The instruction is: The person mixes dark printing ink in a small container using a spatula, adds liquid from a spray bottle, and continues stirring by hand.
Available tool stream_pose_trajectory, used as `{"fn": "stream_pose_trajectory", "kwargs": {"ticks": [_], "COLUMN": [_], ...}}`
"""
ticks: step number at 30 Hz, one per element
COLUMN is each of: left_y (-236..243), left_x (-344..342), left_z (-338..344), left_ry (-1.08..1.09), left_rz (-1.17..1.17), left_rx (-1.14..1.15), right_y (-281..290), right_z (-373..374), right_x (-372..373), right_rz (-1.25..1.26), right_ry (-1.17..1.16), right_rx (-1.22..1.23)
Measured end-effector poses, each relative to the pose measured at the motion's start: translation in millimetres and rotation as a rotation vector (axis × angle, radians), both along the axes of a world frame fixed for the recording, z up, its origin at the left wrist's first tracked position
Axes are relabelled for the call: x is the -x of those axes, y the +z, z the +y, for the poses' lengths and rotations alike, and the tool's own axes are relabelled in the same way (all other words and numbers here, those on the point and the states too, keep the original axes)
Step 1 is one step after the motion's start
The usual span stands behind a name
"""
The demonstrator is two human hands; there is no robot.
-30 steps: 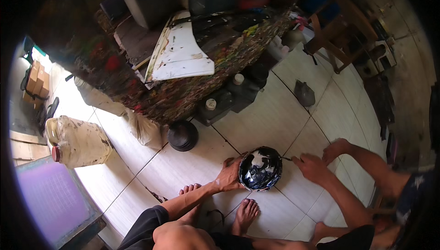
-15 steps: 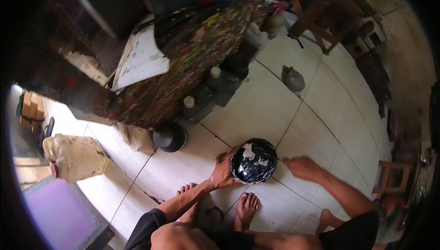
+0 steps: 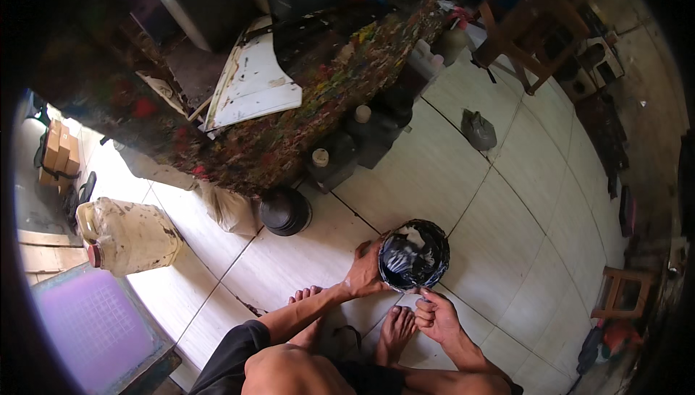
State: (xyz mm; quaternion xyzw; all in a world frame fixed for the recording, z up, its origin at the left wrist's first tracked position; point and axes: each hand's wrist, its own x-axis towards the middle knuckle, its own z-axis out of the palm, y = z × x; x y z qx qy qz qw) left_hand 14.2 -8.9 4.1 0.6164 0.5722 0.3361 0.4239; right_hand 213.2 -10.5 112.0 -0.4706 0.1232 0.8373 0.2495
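"Right hand (image 3: 437,317) has swung in from the side to the near rim of that round, dark, smeared bowl (image 3: 444,241)."

"Its grip?"

"Fingers (image 3: 425,308) curled; I cannot tell if they pinch anything."

"And the bare left hand (image 3: 367,270)?"

"Cupped around the bowl's left wall, holding it, probably to steady it. The bowl, coated with black-and-white paste (image 3: 410,254), is just ahead of the bare feet (image 3: 395,328), over glossy white floor tiles (image 3: 416,178), seemingly for easy reach."

Pale jerrycan (image 3: 143,236) on tiled floor (image 3: 409,160)

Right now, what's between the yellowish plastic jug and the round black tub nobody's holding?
The head view shows a pale crumpled bag and white tiles.
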Motion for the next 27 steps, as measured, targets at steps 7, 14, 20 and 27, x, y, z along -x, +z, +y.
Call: {"fn": "stream_pose_trajectory", "kwargs": {"ticks": [7, 14, 20, 27], "left_y": [-3.8, -43.7, -8.6, -6.4], "left_x": [-0.9, -10.0, 1.3, 3.0], "left_z": [0.5, -9.1, 9.2, 2.7], "left_ry": [0.027, 0.092, -0.091, -0.073], "left_rz": [-0.014, 0.065, 0.004, -0.023], "left_rx": [-0.105, -0.262, -0.080, -0.002], "right_y": [-4.2, 7.2, 67.4, 114.0], "right_z": [19.6, 46.7, 47.2, 84.0], "right_x": [-51.2, -26.6, 10.4, 6.2], "right_rz": [-0.862, -1.199, -1.017, -1.318], "right_ry": [0.908, 1.512, 1.522, 1.662], "right_rx": [-1.026, -1.920, -1.778, -1.589]}}
